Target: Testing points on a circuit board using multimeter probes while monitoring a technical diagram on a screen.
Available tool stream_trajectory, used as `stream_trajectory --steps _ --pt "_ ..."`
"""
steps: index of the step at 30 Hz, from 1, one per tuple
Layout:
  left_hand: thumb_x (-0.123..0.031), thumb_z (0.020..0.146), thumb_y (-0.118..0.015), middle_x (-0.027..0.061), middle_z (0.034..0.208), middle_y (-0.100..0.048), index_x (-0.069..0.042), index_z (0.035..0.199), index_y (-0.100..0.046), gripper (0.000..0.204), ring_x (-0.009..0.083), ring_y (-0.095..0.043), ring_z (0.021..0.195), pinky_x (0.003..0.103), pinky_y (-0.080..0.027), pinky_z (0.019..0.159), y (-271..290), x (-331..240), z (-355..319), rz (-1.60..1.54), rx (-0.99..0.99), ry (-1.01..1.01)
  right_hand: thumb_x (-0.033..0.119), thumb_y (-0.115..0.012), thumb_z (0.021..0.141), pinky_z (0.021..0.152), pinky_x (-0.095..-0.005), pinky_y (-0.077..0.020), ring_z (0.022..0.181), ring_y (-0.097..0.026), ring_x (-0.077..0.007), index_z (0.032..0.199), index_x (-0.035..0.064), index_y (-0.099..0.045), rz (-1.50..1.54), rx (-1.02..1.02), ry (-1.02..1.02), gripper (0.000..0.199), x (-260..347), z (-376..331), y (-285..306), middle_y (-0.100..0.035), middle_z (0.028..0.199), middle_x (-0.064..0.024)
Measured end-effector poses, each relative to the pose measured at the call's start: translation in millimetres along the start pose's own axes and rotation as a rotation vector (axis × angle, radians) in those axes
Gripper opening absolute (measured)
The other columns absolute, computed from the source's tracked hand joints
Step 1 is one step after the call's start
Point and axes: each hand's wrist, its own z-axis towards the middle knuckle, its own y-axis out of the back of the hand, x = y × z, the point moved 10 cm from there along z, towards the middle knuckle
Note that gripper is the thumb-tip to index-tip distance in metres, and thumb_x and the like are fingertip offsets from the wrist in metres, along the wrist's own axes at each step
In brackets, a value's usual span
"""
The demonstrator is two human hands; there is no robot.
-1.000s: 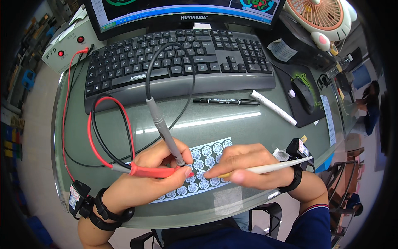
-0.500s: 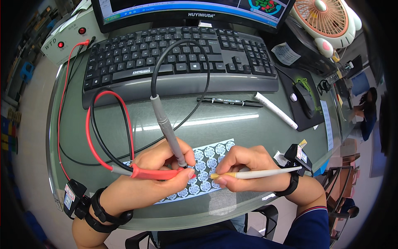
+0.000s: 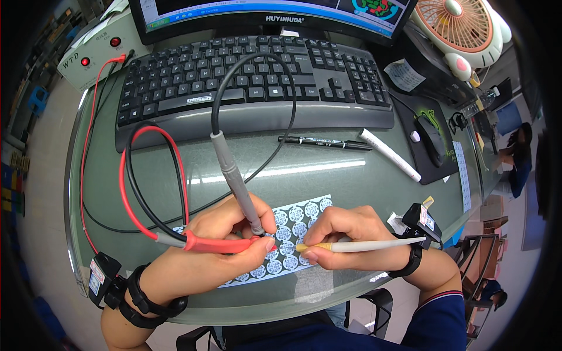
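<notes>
L hand (image 3: pixel 205 257) pinches two probes at once, red (image 3: pixel 219 244) and grey (image 3: pixel 237 184), tips spread onto one disc of the panel (image 3: pixel 293 219) just under the fingers, prob. to bridge two pads. R hand (image 3: pixel 345 243) closed round a white pen (image 3: pixel 374 245), tip near the probes, heel on the panel, steadying it. Leads loop off to the L.

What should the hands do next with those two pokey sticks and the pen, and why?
Probably slide both probe tips along to a neighbouring circle on the sheet. The left hand holds the red probe and grey probe with tips close together on one circle, and the right hand holds a white pen just beside it, so that circle looks dealt with.
</notes>
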Motion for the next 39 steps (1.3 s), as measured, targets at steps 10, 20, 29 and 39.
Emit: stream_trajectory --steps 10,20,29,39 --pt "-0.006 0.087 -0.066 0.0031 0.100 -0.054 -0.004 0.101 -0.054 0.019 0.0069 -0.052 0.085 0.023 -0.045 0.072 1 0 -1 0.024 -0.017 -0.008 0.012 -0.074 0.084 0.061 -0.0228 -0.0514 0.071 -0.067 -0.0103 0.088 0.0033 -0.063 0.047 0.020 0.025 0.015 1 0 -2 -0.071 0.086 -0.0065" --pt "-0.008 0.088 -0.066 0.0015 0.098 -0.055 -0.004 0.101 -0.054 0.018 0.0064 -0.051 0.083 0.022 -0.043 0.070 1 0 -2 0.045 -0.013 -0.038 0.009 -0.069 0.088 0.070 -0.0264 -0.0544 0.085 -0.069 -0.0146 0.097 0.0026 -0.062 0.179 0.074 0.024 0.014 3 -1 -12 -0.070 0.092 -0.0091" --pt "-0.008 0.088 -0.066 0.0007 0.097 -0.054 -0.005 0.100 -0.054 0.018 0.0057 -0.052 0.082 0.022 -0.043 0.070 2 2 -3 -0.024 -0.030 0.026 0.012 -0.068 0.086 0.053 -0.0236 -0.0462 0.062 -0.061 -0.0116 0.091 0.0034 -0.062 0.050 -0.091 0.182 0.012 20 -3 -6 -0.064 0.077 -0.0054" --pt "-0.008 0.087 -0.066 0.0009 0.096 -0.054 -0.004 0.100 -0.054 0.018 0.0065 -0.053 0.085 0.023 -0.044 0.071 2 3 -2 -0.032 -0.016 0.046 0.013 -0.068 0.086 0.046 -0.0268 -0.0422 0.050 -0.057 -0.0141 0.084 0.0054 -0.057 -0.140 -0.096 0.161 0.014 19 -1 -7 -0.060 0.063 -0.0043"
